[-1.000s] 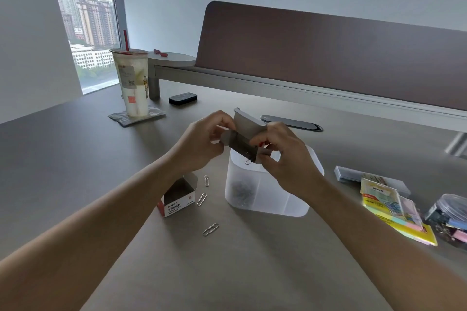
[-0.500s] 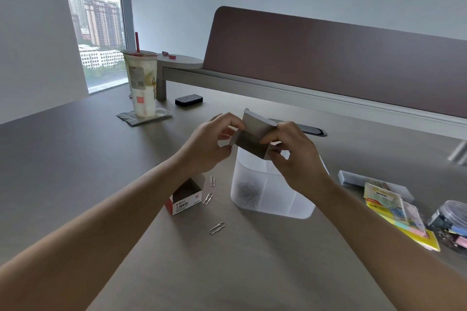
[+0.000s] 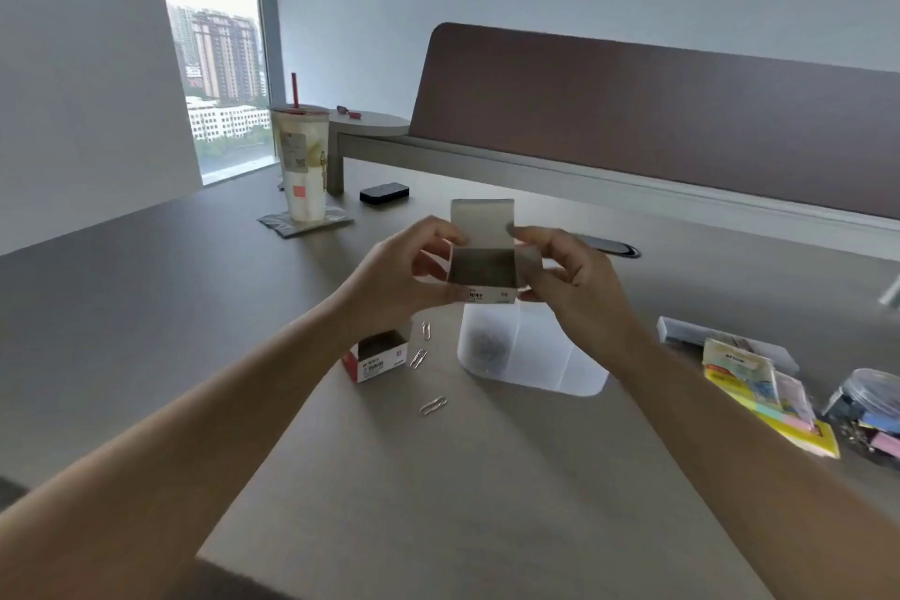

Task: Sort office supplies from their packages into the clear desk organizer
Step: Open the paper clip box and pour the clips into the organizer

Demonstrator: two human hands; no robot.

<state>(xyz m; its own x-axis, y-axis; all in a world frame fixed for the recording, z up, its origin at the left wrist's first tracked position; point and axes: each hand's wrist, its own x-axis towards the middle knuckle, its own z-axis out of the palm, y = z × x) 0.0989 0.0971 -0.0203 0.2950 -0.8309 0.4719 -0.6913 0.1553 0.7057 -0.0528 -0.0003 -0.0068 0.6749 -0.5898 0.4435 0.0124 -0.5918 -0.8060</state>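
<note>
Both hands hold a small cardboard paper clip box (image 3: 482, 270) above the clear desk organizer (image 3: 535, 356). The box's mouth faces me, its lid flap stands up, and its inside looks empty. My left hand (image 3: 389, 280) grips the box's left side and my right hand (image 3: 570, 280) grips its right side. A pile of paper clips (image 3: 487, 348) lies in the organizer's left compartment. A second open red and white box (image 3: 375, 356) sits on the table left of the organizer, with three loose paper clips (image 3: 432, 405) around it.
At the right lie a sticky note pack (image 3: 769, 392), a long clear case (image 3: 682, 331) and a round tub of binder clips (image 3: 871, 404). A drink cup (image 3: 302, 166) and a black device (image 3: 384, 193) stand at the back left. A brown divider panel (image 3: 657, 122) runs behind.
The box has been turned from tipped over the organizer to upright with its open mouth facing me. The camera view has shifted left and up.
</note>
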